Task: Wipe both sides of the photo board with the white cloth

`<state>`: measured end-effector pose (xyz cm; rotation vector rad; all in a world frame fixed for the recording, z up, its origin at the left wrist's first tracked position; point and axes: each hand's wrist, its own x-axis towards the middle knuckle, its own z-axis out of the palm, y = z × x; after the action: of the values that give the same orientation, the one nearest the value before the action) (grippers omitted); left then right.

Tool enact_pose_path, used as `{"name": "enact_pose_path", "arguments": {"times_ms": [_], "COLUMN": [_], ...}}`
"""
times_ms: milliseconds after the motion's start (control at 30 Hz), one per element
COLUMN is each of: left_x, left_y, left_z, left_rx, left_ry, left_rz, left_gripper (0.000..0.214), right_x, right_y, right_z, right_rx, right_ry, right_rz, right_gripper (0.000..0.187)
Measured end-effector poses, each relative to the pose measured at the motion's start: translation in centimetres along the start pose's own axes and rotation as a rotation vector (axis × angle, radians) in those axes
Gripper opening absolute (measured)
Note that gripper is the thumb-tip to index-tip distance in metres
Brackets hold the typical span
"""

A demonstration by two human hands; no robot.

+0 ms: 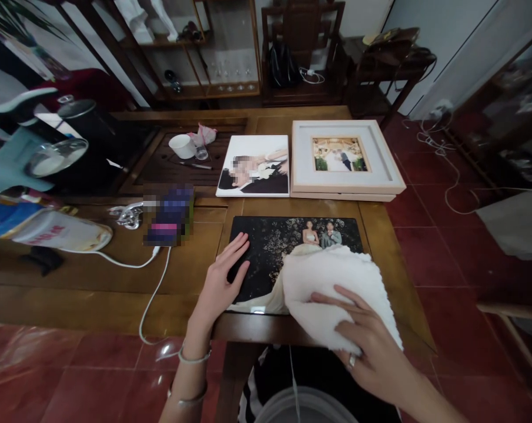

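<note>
A dark photo panel (274,241) showing a couple lies flat at the near edge of the wooden table (190,276). My left hand (224,282) rests flat on its left edge, fingers spread. My right hand (362,341) presses a white cloth (331,282) onto the panel's lower right part, fingers stretched over the cloth. The cloth hides that corner of the panel.
Behind lie a white photo print (254,167) and a white picture frame (343,158). A phone (169,214) with a white cable (153,294), a white cup (181,145), a kettle (78,111) and a tea tray (181,161) sit to the left. Red tiled floor surrounds the table.
</note>
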<state>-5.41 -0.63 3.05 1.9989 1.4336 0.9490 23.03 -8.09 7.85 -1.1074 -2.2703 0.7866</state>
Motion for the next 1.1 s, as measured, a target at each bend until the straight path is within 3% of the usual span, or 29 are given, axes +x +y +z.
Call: {"name": "enact_pose_path", "arguments": {"times_ms": [167, 333, 433, 667, 767, 900, 1100], "left_x": [0.0, 0.1, 0.1, 0.2, 0.1, 0.1, 0.0], "left_y": [-0.2, -0.2, -0.2, -0.2, -0.1, -0.2, -0.4], "left_z": [0.0, 0.0, 0.0, 0.1, 0.1, 0.0, 0.0], "left_rx": [-0.013, -0.020, -0.026, -0.015, -0.008, 0.000, -0.003], "left_ry": [-0.002, 0.006, 0.011, 0.009, 0.001, -0.007, -0.003], "left_rz": [0.008, 0.007, 0.003, 0.001, 0.001, 0.010, 0.015], "left_gripper": [0.041, 0.039, 0.039, 0.040, 0.041, 0.042, 0.041], "right_x": [6.1, 11.9, 11.7, 3.6, 1.9, 3.6, 11.5], "right_y": [3.3, 6.0, 5.6, -0.4, -1.8, -0.6, 3.6], "right_z": [-0.9, -1.2, -0.7, 1.6, 1.9, 1.5, 1.0], "right_rx": [-0.072, -0.150, -0.156, 0.005, 0.059, 0.027, -0.112], "right_ry": [0.038, 0.121, 0.141, -0.004, -0.080, -0.104, 0.021], "right_rz": [-0.017, 0.057, 0.055, -0.049, -0.064, -0.090, -0.099], "right_gripper": [0.013, 0.014, 0.010, 0.021, 0.025, 0.024, 0.013]}}
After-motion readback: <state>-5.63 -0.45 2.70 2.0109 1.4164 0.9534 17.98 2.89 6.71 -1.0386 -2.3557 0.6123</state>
